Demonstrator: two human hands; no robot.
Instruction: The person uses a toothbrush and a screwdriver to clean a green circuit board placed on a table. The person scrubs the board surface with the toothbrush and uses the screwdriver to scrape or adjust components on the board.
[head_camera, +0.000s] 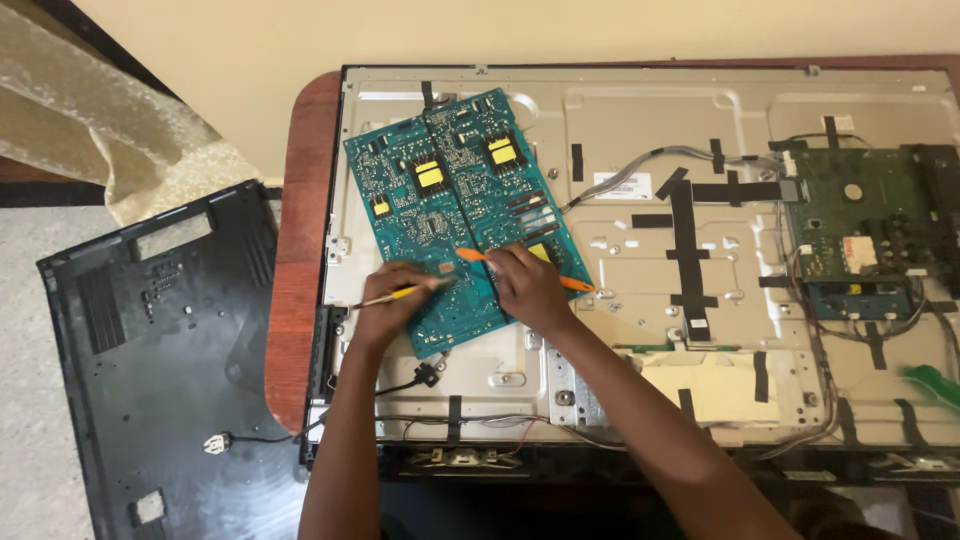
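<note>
I look down on an opened flat television lying face down on a wooden table (296, 230). Its metal back panel (640, 130) is bare and has many strips of black tape.

My left hand (392, 300) rests on the lower left part of the teal circuit board (455, 205). Its fingers are curled together around a thin yellow tool (395, 295); the tool lies almost flat and its dark end points to the left, past the edge of the board. My right hand (527, 287) is just beside the left one, on the lower right part of the same board. Its fingers are closed around an orange tool (520, 268), which sticks out on both sides of the hand; one end touches the board near the middle. I cannot tell how strongly the fingers press.

The teal board lies tilted on the left half of the metal panel. A green board (850, 230) with wires sits at the right side, well apart from both hands. The black plastic back cover (160, 350) lies on the floor, left of the table.
</note>
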